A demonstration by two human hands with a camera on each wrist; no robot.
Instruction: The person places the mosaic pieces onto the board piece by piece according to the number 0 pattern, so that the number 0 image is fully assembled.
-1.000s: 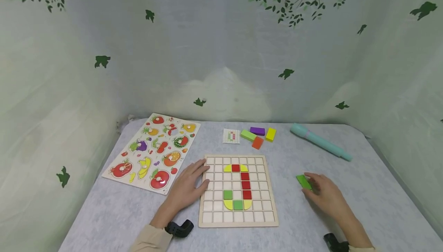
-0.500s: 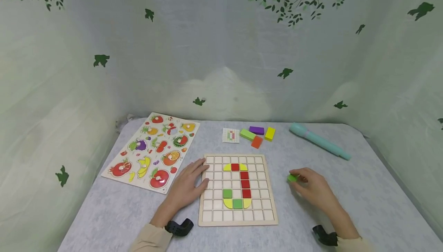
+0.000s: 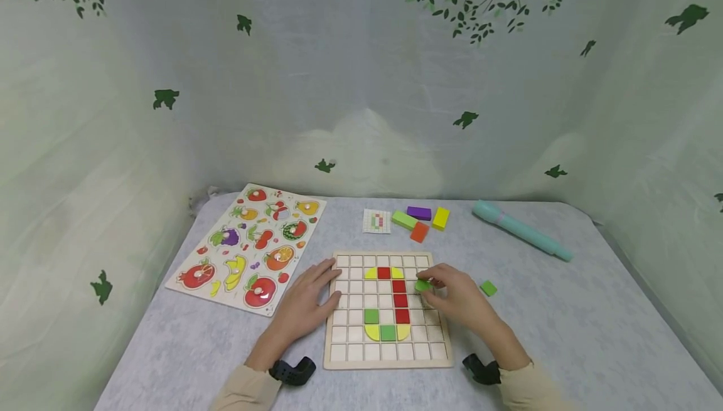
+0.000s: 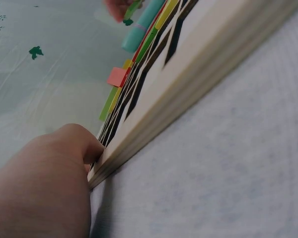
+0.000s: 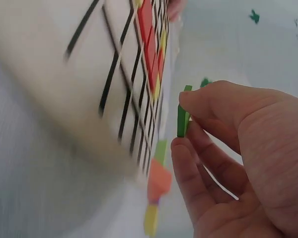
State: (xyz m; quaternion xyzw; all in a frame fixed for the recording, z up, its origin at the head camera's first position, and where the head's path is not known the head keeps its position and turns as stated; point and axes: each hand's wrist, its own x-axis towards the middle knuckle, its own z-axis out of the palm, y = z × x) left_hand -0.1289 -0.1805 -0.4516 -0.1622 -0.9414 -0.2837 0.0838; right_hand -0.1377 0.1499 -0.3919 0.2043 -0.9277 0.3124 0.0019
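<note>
A wooden grid board (image 3: 389,365) lies flat, with red, green and yellow tiles (image 3: 400,300) set in some of its cells. At its left edge rests my left hand (image 3: 305,298), fingers extended and fingertips on the rim. In the left wrist view the thumb (image 4: 77,139) meets the board's edge. Over the right columns, my right hand (image 3: 460,295) pinches a green square tile (image 5: 183,116) between thumb and fingers. Another green tile (image 3: 488,288) lies on the table to the right of that hand.
Behind the board are a small pattern card (image 3: 376,221) and green, purple, orange (image 3: 419,231) and yellow blocks. A fruit puzzle board (image 3: 248,254) lies to the left. At the back right is a teal cylinder (image 3: 522,230).
My right hand has moved left from the table to over the board, carrying a green tile. A second green tile now shows on the table where the hand was. My left hand stays put.
</note>
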